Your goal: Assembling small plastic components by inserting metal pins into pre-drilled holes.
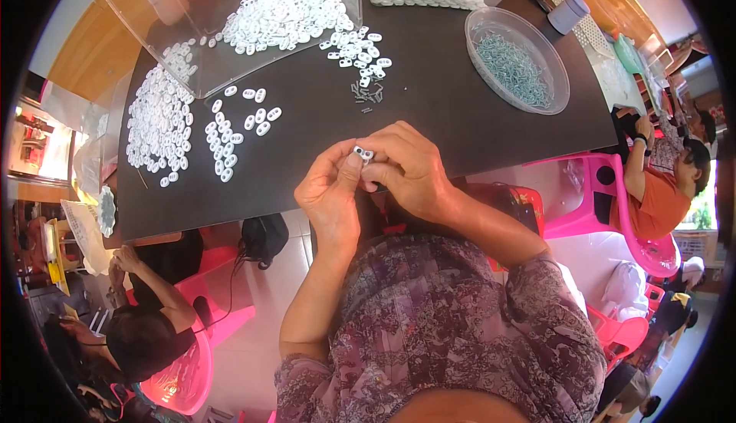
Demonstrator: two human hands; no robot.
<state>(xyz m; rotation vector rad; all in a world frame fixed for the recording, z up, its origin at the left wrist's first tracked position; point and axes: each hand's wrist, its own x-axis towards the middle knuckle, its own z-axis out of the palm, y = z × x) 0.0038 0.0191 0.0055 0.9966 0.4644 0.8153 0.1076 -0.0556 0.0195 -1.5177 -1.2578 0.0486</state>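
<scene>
My left hand [331,195] and my right hand [414,171] meet just off the table's near edge. Between their fingertips they pinch a small white oval plastic piece [363,153] with two dark holes. The thumb and finger of each hand close on it, and the right fingers partly cover it. Beyond my hands, a little heap of dark metal pins or screws [366,93] lies on the dark table [307,139]. Right behind that heap is a cluster of matching white oval pieces [359,51].
A clear box [201,85] lies at the back left, white pieces spilling from it. More white pieces [159,120] spread along the left. A round clear tub [562,101] of bluish screws [510,69] stands right. People sit on both sides, with pink chairs [583,193].
</scene>
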